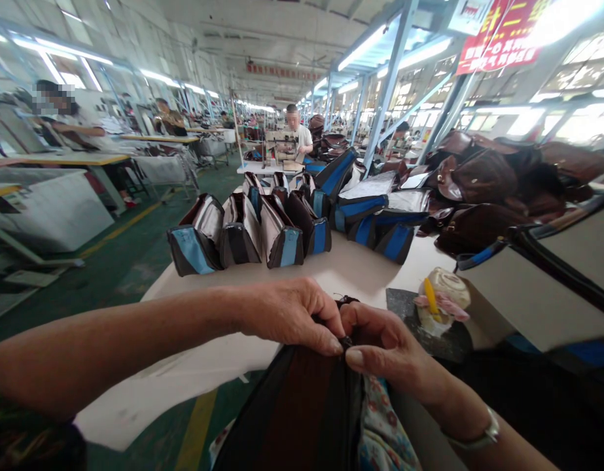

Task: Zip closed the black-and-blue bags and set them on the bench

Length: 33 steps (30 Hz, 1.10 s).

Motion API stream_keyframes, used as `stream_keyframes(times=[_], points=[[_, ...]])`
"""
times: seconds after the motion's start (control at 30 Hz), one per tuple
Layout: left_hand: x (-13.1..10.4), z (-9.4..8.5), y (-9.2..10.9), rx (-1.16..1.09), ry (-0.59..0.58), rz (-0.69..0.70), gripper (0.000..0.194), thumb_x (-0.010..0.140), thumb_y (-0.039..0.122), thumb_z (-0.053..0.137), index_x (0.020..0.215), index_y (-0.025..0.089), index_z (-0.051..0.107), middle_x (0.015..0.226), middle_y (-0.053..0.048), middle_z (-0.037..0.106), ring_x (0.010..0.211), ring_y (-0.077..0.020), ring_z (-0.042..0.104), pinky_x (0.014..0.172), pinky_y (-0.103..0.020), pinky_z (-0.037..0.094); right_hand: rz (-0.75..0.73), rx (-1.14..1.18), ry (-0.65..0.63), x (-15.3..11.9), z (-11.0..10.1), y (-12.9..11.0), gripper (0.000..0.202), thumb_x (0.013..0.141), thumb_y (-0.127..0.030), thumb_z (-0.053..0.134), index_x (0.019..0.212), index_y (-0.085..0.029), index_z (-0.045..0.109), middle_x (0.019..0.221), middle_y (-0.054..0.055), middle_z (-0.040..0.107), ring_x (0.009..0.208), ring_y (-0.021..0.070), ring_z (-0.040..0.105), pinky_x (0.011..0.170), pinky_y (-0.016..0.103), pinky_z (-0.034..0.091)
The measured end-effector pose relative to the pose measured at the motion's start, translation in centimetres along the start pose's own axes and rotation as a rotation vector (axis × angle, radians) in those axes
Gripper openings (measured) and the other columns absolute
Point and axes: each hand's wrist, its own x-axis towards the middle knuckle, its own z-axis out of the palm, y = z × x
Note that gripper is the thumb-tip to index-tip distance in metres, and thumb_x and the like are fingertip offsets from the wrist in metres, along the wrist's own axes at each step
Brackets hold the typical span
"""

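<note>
A dark bag piece (302,399) with a brown middle stripe and grey-black sides lies in front of me, its upper end raised. My left hand (294,314) pinches the upper right corner of that piece between thumb and fingers. Close against it, my right hand (387,343) grips the same dark edge, thumb and index finger pressed together. The fingertips of both hands nearly meet at a small dark bit of the edge, which is mostly covered. Patterned cloth (383,425) shows beneath the bag piece on the right.
Several box-shaped bag parts (284,239) with blue stripes stand on the pale table (223,281). Right of my hands, a whitish tub (444,294) with a yellow handle sits on a dark slab. Brown leather bags (478,176) are heaped behind. A co-worker (296,134) sits at a sewing machine.
</note>
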Motion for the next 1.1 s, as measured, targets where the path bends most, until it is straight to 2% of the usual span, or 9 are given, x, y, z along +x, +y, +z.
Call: stream_keyframes(times=[0.17,0.37,0.53,0.67,0.83,1.0,1.1], points=[[0.1,0.1,0.2,0.045,0.024,-0.05,0.026,0.082,0.036,0.07,0.095,0.014,0.078,0.086,-0.002,0.066,0.08,-0.0164,0.057,0.067,-0.025,0.041,-0.043,-0.002,-0.061,0.2,-0.8,0.4,0.028,0.084,-0.038,0.079,0.085,-0.016,0.062,0.08,0.0,0.055,0.072,0.0132,0.044,0.064,0.026,0.036],[0.0,0.3,0.4,0.014,0.056,-0.088,0.028,0.08,0.04,0.071,0.089,0.014,0.076,0.073,0.002,0.057,0.066,-0.0124,0.047,0.057,-0.024,0.033,-0.021,0.068,0.011,0.2,-0.6,0.9,0.027,0.082,-0.036,0.081,0.086,-0.016,0.063,0.079,0.0,0.055,0.07,0.0124,0.043,0.062,0.025,0.034],[0.1,0.7,0.4,0.038,0.076,-0.097,0.022,0.079,0.033,0.068,0.088,0.015,0.076,0.073,0.001,0.058,0.065,-0.012,0.047,0.055,-0.024,0.032,-0.022,0.099,-0.017,0.0,-0.8,1.5,0.027,0.083,-0.038,0.08,0.089,-0.017,0.063,0.082,0.001,0.056,0.072,0.0137,0.044,0.064,0.026,0.035],[0.3,0.8,0.2,0.016,0.075,-0.135,0.02,0.079,0.032,0.066,0.086,0.015,0.075,0.066,0.003,0.053,0.057,-0.0107,0.041,0.051,-0.024,0.028,-0.015,0.127,0.011,-0.1,-1.0,1.9,0.022,0.082,-0.032,0.079,0.087,-0.017,0.063,0.08,0.0,0.055,0.07,0.0132,0.041,0.062,0.026,0.031],[0.5,0.6,0.4,0.027,0.057,-0.111,0.017,0.077,0.03,0.065,0.081,0.016,0.073,0.067,0.003,0.053,0.059,-0.0111,0.043,0.052,-0.024,0.03,0.022,0.165,0.027,-0.4,-1.1,2.3,0.016,0.082,-0.028,0.073,0.088,-0.017,0.064,0.079,0.0,0.053,0.071,0.0142,0.039,0.064,0.028,0.03],[0.7,0.5,0.7,0.051,0.044,-0.113,0.017,0.079,0.029,0.062,0.079,0.015,0.071,0.065,0.003,0.051,0.058,-0.0109,0.042,0.052,-0.024,0.03,0.013,0.128,0.059,-0.4,-0.8,1.9,0.022,0.083,-0.037,0.071,0.089,-0.017,0.062,0.079,0.0,0.052,0.072,0.0152,0.04,0.064,0.029,0.031],[0.7,0.8,0.8,0.098,0.055,-0.101,0.015,0.079,0.027,0.06,0.073,0.015,0.067,0.064,0.004,0.05,0.057,-0.0108,0.042,0.052,-0.024,0.031,0.033,0.081,0.096,-0.2,-0.4,1.4,0.02,0.081,-0.031,0.075,0.085,-0.018,0.06,0.076,-0.002,0.051,0.069,0.0135,0.039,0.061,0.027,0.029]])
